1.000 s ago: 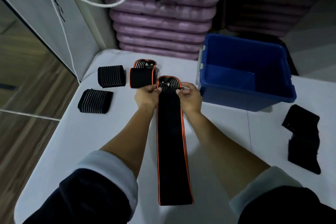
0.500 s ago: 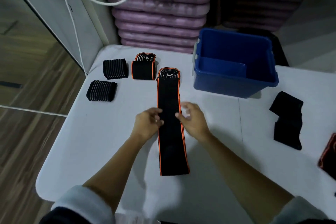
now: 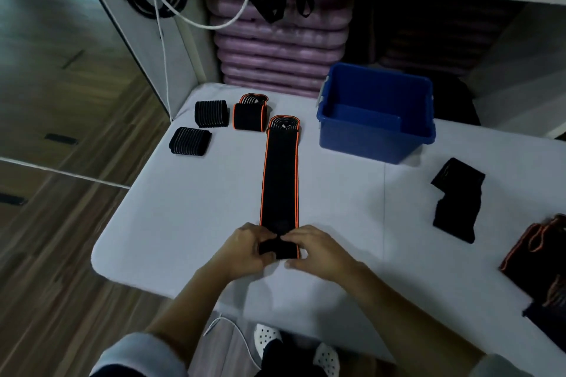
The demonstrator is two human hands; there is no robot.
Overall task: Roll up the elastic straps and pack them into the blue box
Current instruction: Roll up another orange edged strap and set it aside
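— What does the head view show at the hands?
— Two hands, both at the near end of one long strap [image 3: 279, 180], black with orange edges. It lies flat on the white table [image 3: 183, 223], running straight away from the person. The left hand [image 3: 245, 249] and the right hand [image 3: 320, 251] each curl over that near end, which is turned up into a small roll between them. Both are grasping it, fingertips nearly meeting above it.
— And the far end?
— It carries a looped, striped tab and lies near the blue box [image 3: 367, 144], left of its near-left corner and apart from it.
— How many straps are rolled?
— Three, all at the table's far left: a far grey-striped roll [image 3: 212, 113], a near grey-striped roll [image 3: 190, 141] and one orange-edged roll [image 3: 248, 117] just left of the long strap's far end.
— Unrolled ones?
— One loose black strap [image 3: 458, 199] lies folded on the right, well apart from the box. A heap of orange-edged straps [image 3: 539, 257] sits at the right edge; I cannot count those.
— Boxes?
— One, at the table's far side, open at the top. Behind the table is one stack of purple mats [image 3: 275, 49]. Below the near edge are two white shoes [image 3: 266, 336].
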